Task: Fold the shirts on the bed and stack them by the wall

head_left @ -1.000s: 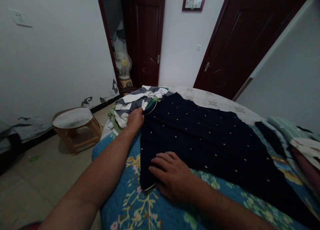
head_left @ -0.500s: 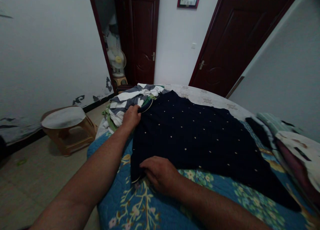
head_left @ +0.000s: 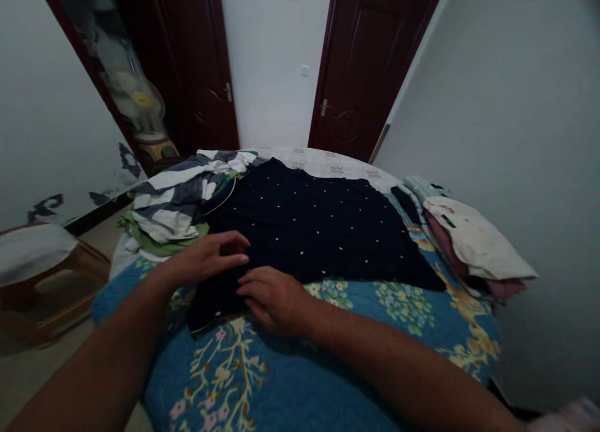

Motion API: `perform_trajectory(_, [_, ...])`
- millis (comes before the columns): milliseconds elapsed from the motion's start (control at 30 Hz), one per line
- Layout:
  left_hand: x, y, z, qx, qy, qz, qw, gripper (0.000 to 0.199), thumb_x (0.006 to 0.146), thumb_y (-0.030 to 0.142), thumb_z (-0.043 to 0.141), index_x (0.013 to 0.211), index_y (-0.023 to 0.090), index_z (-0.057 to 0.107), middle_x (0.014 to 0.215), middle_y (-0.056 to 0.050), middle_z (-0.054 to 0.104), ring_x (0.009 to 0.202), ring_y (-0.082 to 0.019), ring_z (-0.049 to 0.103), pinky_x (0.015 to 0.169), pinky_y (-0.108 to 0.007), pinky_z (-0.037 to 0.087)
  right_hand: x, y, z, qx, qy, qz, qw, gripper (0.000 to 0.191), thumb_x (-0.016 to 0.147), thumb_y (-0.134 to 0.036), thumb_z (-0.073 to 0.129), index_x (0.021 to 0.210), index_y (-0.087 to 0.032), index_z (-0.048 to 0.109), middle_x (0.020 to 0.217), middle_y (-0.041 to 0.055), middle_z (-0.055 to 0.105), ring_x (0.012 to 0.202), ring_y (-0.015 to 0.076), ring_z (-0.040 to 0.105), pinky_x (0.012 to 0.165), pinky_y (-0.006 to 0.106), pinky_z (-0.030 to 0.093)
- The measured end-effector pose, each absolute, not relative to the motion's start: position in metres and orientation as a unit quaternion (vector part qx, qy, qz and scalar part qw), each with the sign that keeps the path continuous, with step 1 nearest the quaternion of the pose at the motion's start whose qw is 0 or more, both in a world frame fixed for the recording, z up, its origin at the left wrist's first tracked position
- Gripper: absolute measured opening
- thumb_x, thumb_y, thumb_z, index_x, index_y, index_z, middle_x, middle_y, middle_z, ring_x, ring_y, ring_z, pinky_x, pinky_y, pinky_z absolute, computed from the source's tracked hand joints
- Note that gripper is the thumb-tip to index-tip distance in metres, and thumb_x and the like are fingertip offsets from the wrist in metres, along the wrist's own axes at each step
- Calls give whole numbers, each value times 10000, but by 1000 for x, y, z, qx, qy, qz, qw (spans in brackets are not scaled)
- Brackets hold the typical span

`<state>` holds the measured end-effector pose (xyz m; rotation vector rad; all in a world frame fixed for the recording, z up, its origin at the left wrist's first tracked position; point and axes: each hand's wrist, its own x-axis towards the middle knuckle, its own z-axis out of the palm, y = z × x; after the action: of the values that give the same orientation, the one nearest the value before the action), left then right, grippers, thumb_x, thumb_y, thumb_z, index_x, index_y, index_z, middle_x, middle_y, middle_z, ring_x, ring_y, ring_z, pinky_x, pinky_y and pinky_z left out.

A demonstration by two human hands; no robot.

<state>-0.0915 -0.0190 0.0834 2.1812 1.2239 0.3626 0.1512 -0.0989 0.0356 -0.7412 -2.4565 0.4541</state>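
Note:
A navy garment (head_left: 290, 226) with small pale dots lies spread over the blue floral quilted cover. Cream piping edges its neckline at the left and its near left hem. My left hand (head_left: 210, 257) is over the garment's left part, thumb and fingers apart, with nothing between them. Close beside it, my right hand (head_left: 276, 301) rests at the near edge of the garment, its slightly bent fingers spread on the cloth. The fingertips of both hands point toward each other, a small gap apart.
Crumpled white, grey and green clothes (head_left: 171, 197) are heaped at the left. Folded clothes (head_left: 473, 238) are stacked at the right. The quilted cover (head_left: 300, 382) has a rounded edge. A stool (head_left: 37, 251) stands at left; a fan (head_left: 140, 100) is in the doorway.
My left hand has let go of the garment near the neckline and come nearer, beside my right hand. The right hand's fingers have loosened. The view has turned to the right.

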Motion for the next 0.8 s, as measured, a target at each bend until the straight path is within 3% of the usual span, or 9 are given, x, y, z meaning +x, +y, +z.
perform_trajectory(67, [-83,-52,80,848,423,94,305,486,886,548,752,1294,285,722,1165,-32,762,1049,-242,711,903,-328,549,185,-105,35,-333,-904,120,241,307,1036,-207,599,1315,-171,721,1378,136,711,1310,246,614,1110,413,510])
perform_trajectory(133, [-78,-76,71,873,415,89,240,459,872,470,777,1293,294,736,1224,-56,730,1127,-268,677,965,-365,527,221,-111,31,-394,-895,73,196,292,1043,-189,590,1294,-172,739,1342,135,719,1255,252,619,1060,413,514])
perform_trajectory(233, [-75,-92,57,887,433,98,127,218,969,307,621,1106,250,780,1142,-91,704,1044,-262,647,919,-387,503,270,-115,22,-463,-873,22,154,261,1072,-191,563,1230,-184,771,1291,122,735,1185,245,630,1006,399,505])
perform_trajectory(300, [-75,-94,54,891,436,94,86,237,996,231,535,976,225,772,1098,-102,696,982,-247,628,886,-385,492,298,-114,20,-494,-858,-1,139,254,1065,-184,575,1226,-184,772,1275,117,739,1180,251,631,1001,400,494])
perform_trajectory(467, [-63,-92,57,897,428,99,54,175,946,366,712,1039,233,777,1196,-110,697,1096,-288,625,941,-428,506,334,-104,23,-546,-830,-31,108,244,1027,-155,593,1189,-190,773,1217,105,736,1116,251,627,952,376,478])
perform_trajectory(700, [-57,-93,58,917,365,158,30,132,933,172,590,915,215,713,1309,-110,704,1305,-301,608,1089,-453,494,333,-102,25,-556,-826,-42,74,209,991,-135,565,1097,-174,741,1139,101,700,1067,241,585,926,354,449])
perform_trajectory(800, [-68,-91,55,917,361,158,67,161,933,193,570,1001,226,712,1133,-90,759,1134,-269,697,988,-393,540,330,-105,31,-563,-824,-43,48,211,974,-110,541,1072,-174,717,1114,99,682,1043,233,569,920,347,433])
